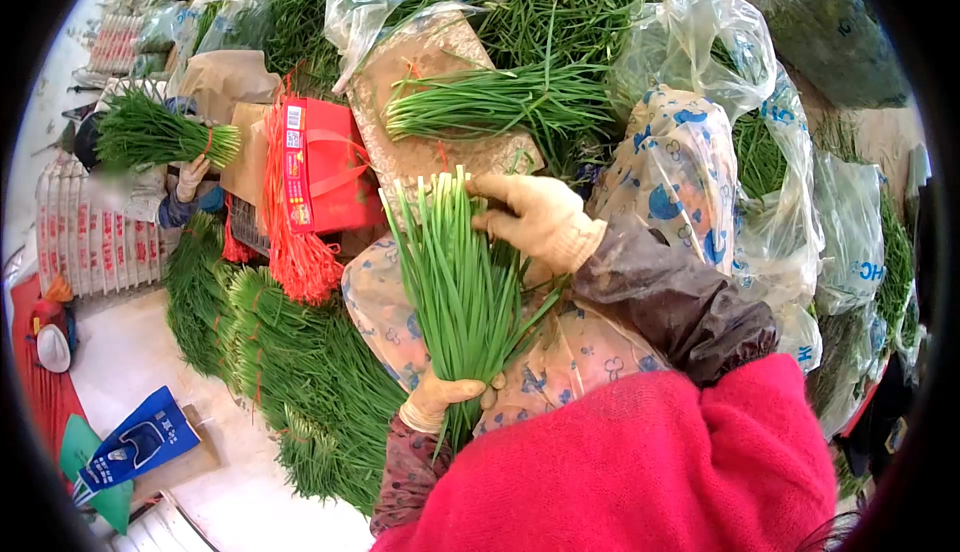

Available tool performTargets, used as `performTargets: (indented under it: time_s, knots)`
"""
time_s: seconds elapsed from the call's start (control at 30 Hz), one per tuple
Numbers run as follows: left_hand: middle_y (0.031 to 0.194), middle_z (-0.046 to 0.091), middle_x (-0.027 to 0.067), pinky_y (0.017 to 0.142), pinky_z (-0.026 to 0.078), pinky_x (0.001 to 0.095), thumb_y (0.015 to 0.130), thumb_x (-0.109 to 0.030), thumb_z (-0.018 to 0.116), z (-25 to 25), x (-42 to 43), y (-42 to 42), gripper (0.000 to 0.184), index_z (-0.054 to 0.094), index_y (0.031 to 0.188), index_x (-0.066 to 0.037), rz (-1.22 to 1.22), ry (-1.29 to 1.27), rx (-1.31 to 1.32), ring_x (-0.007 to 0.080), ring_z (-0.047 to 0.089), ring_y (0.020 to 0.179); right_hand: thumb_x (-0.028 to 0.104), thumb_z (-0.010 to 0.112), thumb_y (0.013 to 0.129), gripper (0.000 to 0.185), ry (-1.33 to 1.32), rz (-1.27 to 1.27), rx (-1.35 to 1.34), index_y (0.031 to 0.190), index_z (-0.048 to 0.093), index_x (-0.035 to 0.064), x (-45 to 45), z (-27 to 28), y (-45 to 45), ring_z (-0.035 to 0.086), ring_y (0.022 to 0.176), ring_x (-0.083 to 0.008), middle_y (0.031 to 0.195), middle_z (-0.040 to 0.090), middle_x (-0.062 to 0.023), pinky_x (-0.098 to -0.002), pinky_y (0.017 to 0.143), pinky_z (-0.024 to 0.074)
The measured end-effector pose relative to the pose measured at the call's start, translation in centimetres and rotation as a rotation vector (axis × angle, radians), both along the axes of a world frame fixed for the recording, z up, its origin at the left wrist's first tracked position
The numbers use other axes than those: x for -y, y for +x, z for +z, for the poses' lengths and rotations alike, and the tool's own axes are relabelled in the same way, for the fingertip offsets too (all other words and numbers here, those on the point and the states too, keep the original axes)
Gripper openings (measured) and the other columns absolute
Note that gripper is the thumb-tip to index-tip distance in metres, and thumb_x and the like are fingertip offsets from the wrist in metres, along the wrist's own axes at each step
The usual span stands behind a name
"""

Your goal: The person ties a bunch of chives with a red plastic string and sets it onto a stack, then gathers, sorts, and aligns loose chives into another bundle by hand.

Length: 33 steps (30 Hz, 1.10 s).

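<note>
At far left, a partly hidden co-worker (180, 192) grips greens (155, 137), near a red box (325, 167) trailing red ties (305, 267). A gloved left hand (437, 400), some fingers lost behind leaves, clamps a green bunch (455, 297) upright above a plastic-covered lap (385, 282); the gloved right hand (540, 220) rests slightly parted fingers at its pale ends. Bags (845, 237) at right obscure their contents.

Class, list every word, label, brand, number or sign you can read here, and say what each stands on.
"HC": clear bag, right side, in blue.
Red box: label print, too small to read.
White sacks: red print, too blurred.
Blue packet: white print, too blurred.
Other bags: blue marks, too creased or blurred.
</note>
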<state>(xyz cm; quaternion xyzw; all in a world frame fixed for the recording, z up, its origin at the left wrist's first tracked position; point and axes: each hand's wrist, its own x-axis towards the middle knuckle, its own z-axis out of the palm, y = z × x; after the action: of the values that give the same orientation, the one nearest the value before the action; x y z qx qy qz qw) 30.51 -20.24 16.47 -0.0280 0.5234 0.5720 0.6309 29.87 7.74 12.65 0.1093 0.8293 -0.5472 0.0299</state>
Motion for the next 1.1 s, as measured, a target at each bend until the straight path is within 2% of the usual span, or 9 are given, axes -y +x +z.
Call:
performTargets:
  time_s: [0.33, 0.43, 0.5, 0.57, 0.77, 0.83, 0.9, 1.03, 1.1]
  knots:
    - [0.090, 0.065, 0.0131, 0.060, 0.051, 0.0310, 0.074, -0.023, 0.076, -1.5, 0.3, 0.1, 0.048, 0.057, 0.111, 0.003, -0.016, 0.048, -0.002, 0.0197, 0.062, 0.068, 0.030, 0.057, 0.087, 0.018, 0.480, 0.163, -0.213, 0.091, 0.062, 0.0137, -0.6, 0.4, -1.4, 0.062, 0.066, -0.0324, 0.072, 0.064, -0.0075, -0.0439, 0.056, 0.0472]
    - [0.090, 0.066, 0.0129, 0.058, 0.051, 0.0309, 0.075, -0.019, 0.076, -2.0, 0.3, 0.6, 0.048, 0.056, 0.112, 0.003, 0.002, 0.010, -0.042, 0.0199, 0.062, 0.066, 0.019, 0.058, 0.079, 0.020, 0.497, 0.448, 0.117, 0.094, 0.067, 0.0096, 0.1, 2.7, -2.1, 0.066, 0.074, -0.0328, 0.076, 0.066, -0.0153, -0.0435, 0.063, 0.0515]
    - [0.090, 0.066, 0.0129, 0.058, 0.051, 0.0305, 0.074, -0.019, 0.077, -1.5, -0.2, 0.5, 0.048, 0.056, 0.112, 0.003, 0.043, -0.067, -0.073, 0.0199, 0.062, 0.066, 0.025, 0.063, 0.083, 0.023, 0.260, 0.444, -0.194, 0.098, 0.067, 0.0094, 0.1, 3.6, -1.3, 0.066, 0.070, -0.0282, 0.078, 0.067, -0.0113, -0.0397, 0.061, 0.0518]
    - [0.090, 0.066, 0.0134, 0.058, 0.051, 0.0299, 0.074, -0.019, 0.076, -1.0, -0.6, 0.6, 0.048, 0.056, 0.112, 0.003, 0.095, -0.059, -0.063, 0.0200, 0.062, 0.066, 0.024, 0.067, 0.083, 0.027, -0.573, 0.331, -0.003, 0.099, 0.068, 0.0029, -0.4, 4.6, -0.5, 0.065, 0.067, -0.0178, 0.079, 0.069, -0.0068, -0.0317, 0.057, 0.0516]
    - [0.089, 0.064, 0.0133, 0.057, 0.050, 0.0296, 0.074, -0.022, 0.074, -0.8, 0.3, 0.2, 0.042, 0.059, 0.103, 0.004, 0.163, 0.049, -0.002, 0.0185, 0.059, 0.063, 0.013, 0.058, 0.090, 0.023, -0.738, -0.203, -0.363, 0.109, 0.066, 0.0025, -9.1, 7.3, -1.6, 0.062, 0.073, -0.0072, 0.090, 0.068, -0.0076, -0.0193, 0.056, 0.0475]
    - [0.088, 0.063, 0.0128, 0.057, 0.048, 0.0305, 0.073, -0.026, 0.074, -1.5, 1.7, -0.4, 0.044, 0.060, 0.102, 0.004, 0.091, 0.051, -0.036, 0.0181, 0.058, 0.062, 0.020, 0.061, 0.089, 0.034, -0.322, -0.192, -0.235, 0.119, 0.060, 0.0057, -11.7, 4.6, -1.5, 0.063, 0.084, -0.0118, 0.101, 0.066, -0.0096, -0.0234, 0.064, 0.0507]
    - [0.085, 0.063, 0.0118, 0.056, 0.046, 0.0308, 0.073, -0.030, 0.074, -1.7, 2.3, -1.1, 0.046, 0.060, 0.099, 0.005, 0.060, 0.136, -0.063, 0.0183, 0.057, 0.061, 0.022, 0.063, 0.087, 0.042, 0.897, -0.175, 0.240, 0.126, 0.055, 0.0077, -11.0, 2.8, 0.2, 0.062, 0.090, -0.0161, 0.109, 0.063, -0.0106, -0.0275, 0.074, 0.0508]
    - [0.072, 0.060, 0.0109, 0.053, 0.042, 0.0294, 0.070, -0.030, 0.075, -0.1, 2.0, -1.3, 0.046, 0.061, 0.092, 0.007, 0.200, 0.099, -0.081, 0.0191, 0.055, 0.057, 0.027, 0.066, 0.086, 0.045, -0.144, 0.112, 0.331, 0.123, 0.056, 0.0033, -9.7, 1.8, 2.3, 0.062, 0.088, -0.0163, 0.105, 0.065, -0.0086, -0.0292, 0.071, 0.0505]
    - [0.070, 0.059, 0.0109, 0.051, 0.041, 0.0291, 0.067, -0.029, 0.076, 0.0, 2.2, -1.6, 0.047, 0.060, 0.092, 0.008, 0.211, 0.087, -0.065, 0.0196, 0.054, 0.056, 0.031, 0.064, 0.088, 0.046, -0.415, -0.053, 0.480, 0.122, 0.057, 0.0008, -7.6, 1.0, 2.0, 0.061, 0.085, -0.0136, 0.105, 0.066, -0.0074, -0.0272, 0.066, 0.0499]
